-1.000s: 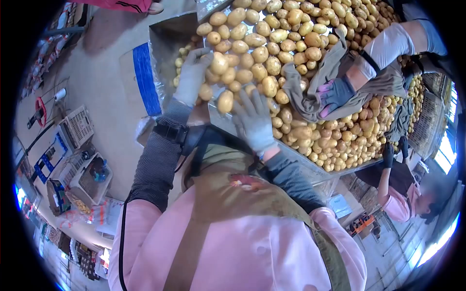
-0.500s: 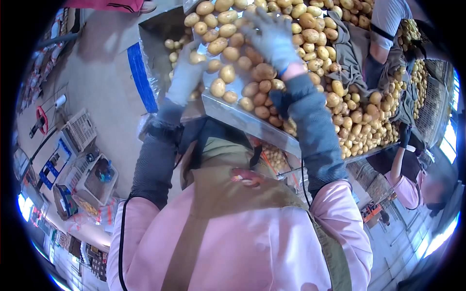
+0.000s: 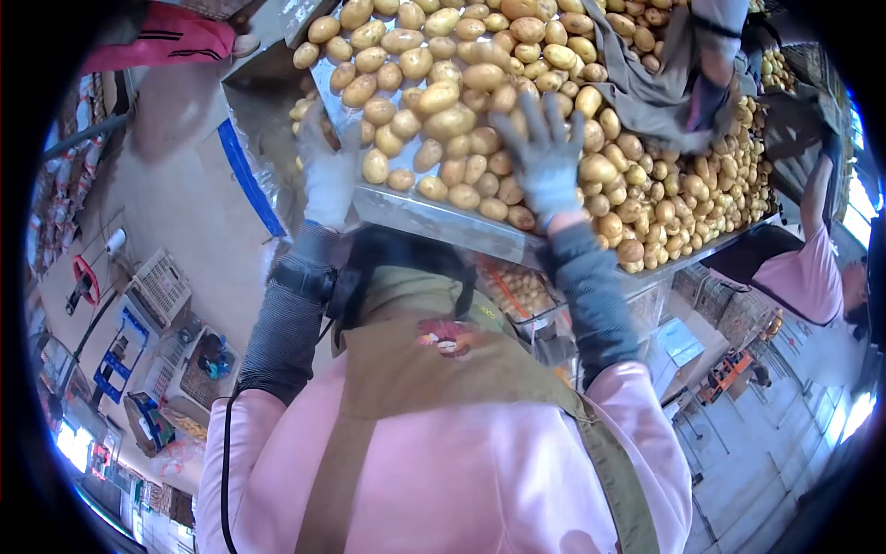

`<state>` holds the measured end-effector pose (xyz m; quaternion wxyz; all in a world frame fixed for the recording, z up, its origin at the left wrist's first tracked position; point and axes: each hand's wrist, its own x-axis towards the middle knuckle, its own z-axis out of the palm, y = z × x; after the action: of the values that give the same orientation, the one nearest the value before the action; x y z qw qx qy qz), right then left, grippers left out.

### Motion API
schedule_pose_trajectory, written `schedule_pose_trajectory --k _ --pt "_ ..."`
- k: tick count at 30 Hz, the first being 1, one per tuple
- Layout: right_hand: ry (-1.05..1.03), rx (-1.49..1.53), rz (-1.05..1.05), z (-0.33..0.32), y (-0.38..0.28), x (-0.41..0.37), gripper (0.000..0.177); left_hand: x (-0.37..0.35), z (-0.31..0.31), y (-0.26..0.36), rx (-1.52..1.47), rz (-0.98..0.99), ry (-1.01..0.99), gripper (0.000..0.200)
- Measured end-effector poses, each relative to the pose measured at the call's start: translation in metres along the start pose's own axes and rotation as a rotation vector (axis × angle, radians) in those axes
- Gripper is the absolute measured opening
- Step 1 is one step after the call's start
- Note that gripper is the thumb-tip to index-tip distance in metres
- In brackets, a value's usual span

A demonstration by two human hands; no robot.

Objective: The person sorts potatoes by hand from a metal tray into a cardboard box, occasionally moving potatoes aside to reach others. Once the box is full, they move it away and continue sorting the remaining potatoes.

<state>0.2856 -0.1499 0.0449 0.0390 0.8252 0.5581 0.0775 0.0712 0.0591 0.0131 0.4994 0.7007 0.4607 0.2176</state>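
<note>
**Both grips open at the potato pile; spill risk at the near rim**

Potatoes [image 3: 449, 121] lie loose over the metal tabletop [image 3: 415, 215], bare metal showing between some at the left end, denser toward the right.

Left grip [image 3: 329, 171]: gloved, open, fingers up at the pile's left end, beside the metal chute [image 3: 268, 97]. No potato seen enclosed. Contact with the nearest potatoes: cannot tell.

Right grip [image 3: 546, 157]: gloved, fingers spread over the pile near the front rim, nothing clasped. Fingertips slightly blurred.

Surroundings: grey cloth [image 3: 646, 97] on the pile to my right, with a co-worker's forearm [image 3: 717, 69] reaching over it. Blue strip [image 3: 249, 175] along the chute's outer side.

Risks, my judgement:
- Round potatoes sit just behind the near rim. A broad push toward me could roll some over it.
- Too quick a sweep leftward could crowd them against my left grip, or send several past it at once.
- Drawing from the pile's foot could start a slide from the denser right side.
- The cloth's loose folds could snag my right fingers or drag potatoes, if I reach farther right; the co-worker's arm could get bumped there too.
</note>
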Motion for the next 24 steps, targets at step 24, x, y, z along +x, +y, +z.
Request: schedule_pose_trajectory --k 24 --pt "0.193 0.455 0.351 -0.002 -0.03 0.041 0.02 -0.009 -0.005 -0.003 0.42 0.701 -0.219 0.037"
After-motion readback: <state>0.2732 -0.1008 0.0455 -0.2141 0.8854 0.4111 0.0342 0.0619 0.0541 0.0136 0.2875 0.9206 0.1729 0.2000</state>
